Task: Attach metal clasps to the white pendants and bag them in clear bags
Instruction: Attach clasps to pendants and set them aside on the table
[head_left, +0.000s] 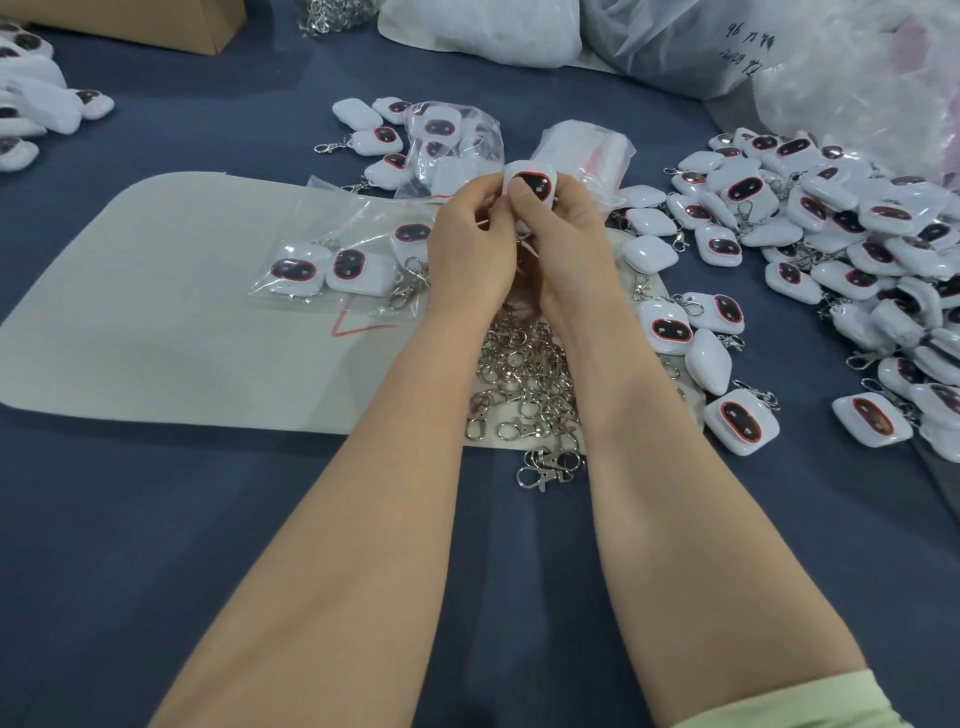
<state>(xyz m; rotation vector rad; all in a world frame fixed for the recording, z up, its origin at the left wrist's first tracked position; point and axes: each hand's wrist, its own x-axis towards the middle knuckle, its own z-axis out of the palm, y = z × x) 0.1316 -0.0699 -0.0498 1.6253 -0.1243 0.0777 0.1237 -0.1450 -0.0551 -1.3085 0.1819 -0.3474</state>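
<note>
Both hands meet just above the middle of the view and hold one white rounded-square plastic pendant (531, 183) with a dark oval face ringed in red. The left hand (470, 249) has its fingers curled, with thumb and fingertips pinching the pendant's 9 o'clock edge. The right hand (563, 244) grips it from 3 o'clock, its thumb pressed on the lower part of the dark face.

The pendant stands out at 12 o'clock from the knuckles, face toward the camera, and its lower end is sunk between the two palms. Its long axis therefore seems to run 12 to 6, with the attachment end probably toward the person. Whether a clasp is already in the fingers cannot be told, because the gap between the palms hides it.

The loose heap of silver metal clasps (524, 374) lies at 6 o'clock of the hands, under the wrists and about equally near to both. It sits partly on a pale grey mat (156, 312). A clear plastic bag (332, 270) holding several pendants lies at 9 o'clock, so the left hand is the nearer one for bagging. A large heap of pendants (831, 218) spreads over the dark blue tablecloth (234, 519) at 3 o'clock.
</note>
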